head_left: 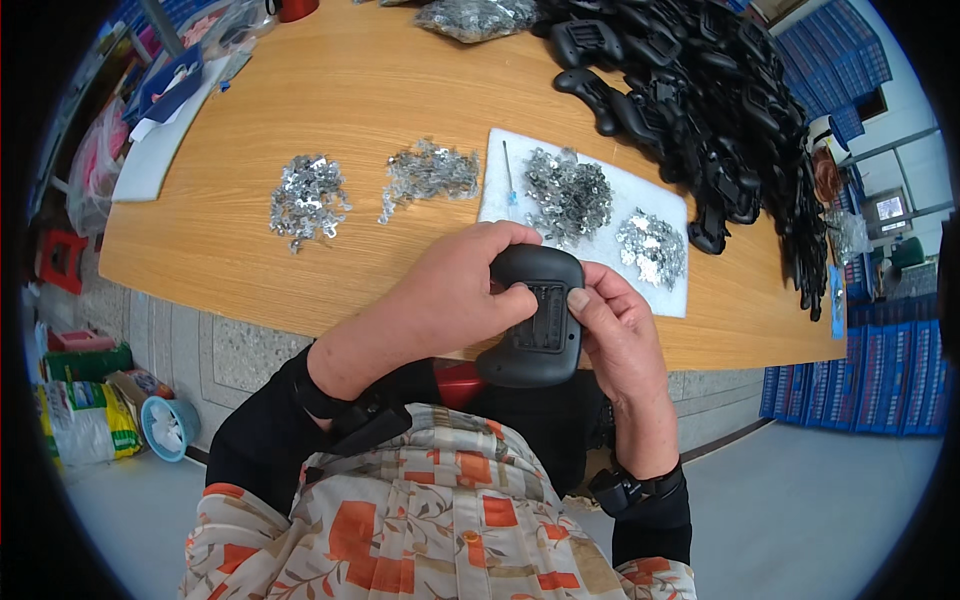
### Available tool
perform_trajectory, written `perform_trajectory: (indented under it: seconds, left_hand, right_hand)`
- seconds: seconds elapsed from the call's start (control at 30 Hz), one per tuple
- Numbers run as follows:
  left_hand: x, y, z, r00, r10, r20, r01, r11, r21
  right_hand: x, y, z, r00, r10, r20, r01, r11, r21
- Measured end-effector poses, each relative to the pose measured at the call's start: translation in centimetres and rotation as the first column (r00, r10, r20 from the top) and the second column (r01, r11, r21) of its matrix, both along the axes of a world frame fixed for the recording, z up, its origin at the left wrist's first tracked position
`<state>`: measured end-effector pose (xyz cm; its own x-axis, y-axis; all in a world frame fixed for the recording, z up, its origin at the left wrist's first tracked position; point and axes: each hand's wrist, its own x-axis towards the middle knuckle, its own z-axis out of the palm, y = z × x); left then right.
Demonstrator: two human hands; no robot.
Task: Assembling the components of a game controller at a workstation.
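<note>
Both my hands hold a black game controller (545,368) just past the table's near edge, its back facing up and its battery compartment uncovered. My left hand (435,295) grips it from the left, with the thumb at the compartment's edge. From the other side my right hand (622,340) closes on it, thumb pressed by the compartment's right rim. Small metal contact pieces lie in piles beyond: one pile (308,198) at left, another pile (432,172) beside it, and a dark pile (567,195) and a shiny pile (652,247) on a white foam sheet (600,282).
A thin tool with a blue end (509,178) lies on the foam. Black controllers (690,110) are heaped at the table's far right. A bag of metal pieces (475,17) sits at the far edge. Blue crates (860,385) stand at right, a light-blue basket (170,430) on the left floor.
</note>
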<state>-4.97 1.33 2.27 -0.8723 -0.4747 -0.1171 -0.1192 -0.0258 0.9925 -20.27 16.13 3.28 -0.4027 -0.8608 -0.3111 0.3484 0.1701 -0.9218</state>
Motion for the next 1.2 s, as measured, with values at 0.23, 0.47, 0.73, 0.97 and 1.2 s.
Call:
perform_trajectory:
  seconds: [0.23,0.47,0.73,0.97,1.2]
  left_hand:
    - [-0.1,0.2,-0.5,1.000,0.025,-0.013,-0.028,0.850,-0.525]
    - [0.1,0.4,-1.7,0.956,0.132,-0.262,0.062,0.782,0.620]
    - [0.9,0.0,-3.7,0.943,0.014,-0.334,0.052,0.981,0.188]
    - [0.7,0.8,-2.6,0.958,0.022,-0.287,-0.033,0.999,-0.037]
    - [0.7,0.8,-3.1,0.942,0.066,-0.329,-0.006,0.983,0.181]
  right_hand:
    - [-0.2,-0.1,0.5,1.000,-0.022,0.017,0.022,1.000,-0.009]
    - [1.9,-1.5,-0.3,0.971,-0.158,-0.181,0.118,0.970,-0.214]
    - [4.2,-3.6,-1.6,0.953,-0.187,-0.239,0.104,0.941,-0.321]
    - [4.4,-4.1,-2.2,0.801,-0.274,-0.532,0.145,0.951,-0.272]
    - [3.6,-4.1,-2.4,0.768,-0.200,-0.609,0.102,0.976,-0.192]
